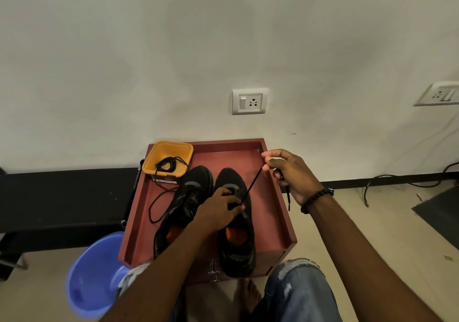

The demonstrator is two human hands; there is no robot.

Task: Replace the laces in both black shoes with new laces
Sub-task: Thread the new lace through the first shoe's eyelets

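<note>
Lace [250, 187], thin and limp, runs taut from the right black shoe [237, 222] on the red tray [278, 197], left hand [218, 209] pinching low, right hand [290, 172] pinching near its stiff tip, the surest hold.

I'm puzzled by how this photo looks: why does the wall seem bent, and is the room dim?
Head view: a wide-angle lens bows the wall's black skirting and stretches the forearms; lighting is dim and soft, so the black shoes lose detail; the hands look sharp.
</note>
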